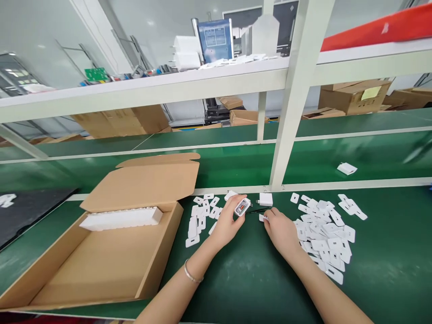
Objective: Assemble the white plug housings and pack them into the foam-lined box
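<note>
My left hand (227, 225) is closed around a white charger housing (242, 207), whose open end faces up and shows small parts inside. Just to its right, my right hand (281, 230) pinches a small white cover plate (262, 218) low over the green table. A thin black tool (258, 210) lies between the hands, partly hidden by the right fingers. Behind it sits another white charger (265, 199). A further white piece (230, 195) shows beyond my left hand. Loose white plates with slots form a large pile (326, 238) on the right and a smaller group (199, 218) on the left.
An open cardboard box (158, 252) with a white foam strip (121, 219) stands on the left. A pale shelf post (286, 121) rises behind the hands. One white charger (347, 168) rests on the green belt (232, 168) beyond. At far left lies a black mat (30, 213).
</note>
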`<action>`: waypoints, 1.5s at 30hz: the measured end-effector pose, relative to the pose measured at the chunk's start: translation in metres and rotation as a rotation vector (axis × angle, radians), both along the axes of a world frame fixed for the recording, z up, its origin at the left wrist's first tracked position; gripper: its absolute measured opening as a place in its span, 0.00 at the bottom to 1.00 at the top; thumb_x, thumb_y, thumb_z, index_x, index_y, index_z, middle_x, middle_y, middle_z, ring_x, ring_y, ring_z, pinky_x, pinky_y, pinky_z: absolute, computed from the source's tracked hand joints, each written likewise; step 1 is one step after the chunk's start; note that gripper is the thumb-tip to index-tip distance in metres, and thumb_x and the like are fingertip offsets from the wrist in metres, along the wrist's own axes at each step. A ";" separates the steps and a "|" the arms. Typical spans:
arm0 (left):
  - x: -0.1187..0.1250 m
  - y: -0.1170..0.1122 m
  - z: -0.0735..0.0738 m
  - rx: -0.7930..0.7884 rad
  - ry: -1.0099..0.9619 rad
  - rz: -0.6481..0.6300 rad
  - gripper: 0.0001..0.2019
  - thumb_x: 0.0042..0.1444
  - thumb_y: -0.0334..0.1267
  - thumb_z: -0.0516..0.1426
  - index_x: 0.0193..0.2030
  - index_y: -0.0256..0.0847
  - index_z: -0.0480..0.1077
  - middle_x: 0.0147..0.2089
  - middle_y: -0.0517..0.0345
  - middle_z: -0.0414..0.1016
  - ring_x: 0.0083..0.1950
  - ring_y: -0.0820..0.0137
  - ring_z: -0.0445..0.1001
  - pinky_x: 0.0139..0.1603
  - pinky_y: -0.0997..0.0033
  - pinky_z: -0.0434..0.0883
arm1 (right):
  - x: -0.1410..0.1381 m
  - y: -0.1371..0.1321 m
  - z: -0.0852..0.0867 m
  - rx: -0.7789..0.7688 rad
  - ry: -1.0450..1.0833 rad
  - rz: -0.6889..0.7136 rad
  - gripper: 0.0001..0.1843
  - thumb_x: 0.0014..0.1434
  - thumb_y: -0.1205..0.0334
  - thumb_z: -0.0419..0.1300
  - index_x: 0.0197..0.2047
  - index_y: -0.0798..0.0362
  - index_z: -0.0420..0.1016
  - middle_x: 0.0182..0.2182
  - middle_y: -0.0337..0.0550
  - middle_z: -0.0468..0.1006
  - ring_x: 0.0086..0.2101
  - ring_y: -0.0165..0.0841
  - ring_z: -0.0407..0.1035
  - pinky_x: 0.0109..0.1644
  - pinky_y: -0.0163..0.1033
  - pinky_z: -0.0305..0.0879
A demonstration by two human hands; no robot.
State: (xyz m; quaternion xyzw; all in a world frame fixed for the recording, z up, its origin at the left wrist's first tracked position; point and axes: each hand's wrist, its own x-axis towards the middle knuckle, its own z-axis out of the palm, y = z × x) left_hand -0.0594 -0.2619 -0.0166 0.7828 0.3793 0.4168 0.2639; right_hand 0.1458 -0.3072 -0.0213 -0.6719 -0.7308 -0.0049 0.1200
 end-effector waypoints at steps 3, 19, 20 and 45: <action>-0.013 -0.024 0.001 -0.069 -0.177 -0.074 0.25 0.64 0.26 0.53 0.65 0.49 0.68 0.66 0.48 0.70 0.70 0.58 0.68 0.70 0.53 0.67 | -0.007 -0.005 0.000 0.126 0.256 0.072 0.13 0.75 0.64 0.50 0.45 0.52 0.77 0.40 0.46 0.80 0.35 0.37 0.75 0.34 0.39 0.62; -0.034 -0.046 -0.026 -0.423 -0.245 -0.223 0.21 0.59 0.28 0.56 0.58 0.46 0.60 0.58 0.49 0.70 0.58 0.59 0.73 0.57 0.58 0.71 | -0.033 -0.014 0.007 -0.230 1.430 0.207 0.18 0.66 0.43 0.67 0.43 0.51 0.77 0.24 0.33 0.69 0.24 0.29 0.65 0.30 0.37 0.64; -0.034 -0.047 -0.027 -0.438 -0.275 -0.249 0.20 0.60 0.30 0.56 0.58 0.47 0.60 0.58 0.49 0.70 0.57 0.60 0.73 0.57 0.59 0.70 | -0.034 -0.015 0.006 -0.237 1.451 0.204 0.19 0.65 0.43 0.67 0.43 0.51 0.77 0.24 0.33 0.69 0.24 0.29 0.64 0.30 0.37 0.63; -0.029 -0.056 -0.031 -0.273 -0.233 -0.249 0.13 0.76 0.48 0.48 0.60 0.46 0.60 0.59 0.46 0.70 0.61 0.59 0.72 0.58 0.57 0.71 | -0.042 -0.026 0.001 -0.291 1.335 0.240 0.20 0.66 0.50 0.67 0.57 0.45 0.70 0.43 0.38 0.67 0.28 0.25 0.61 0.33 0.36 0.63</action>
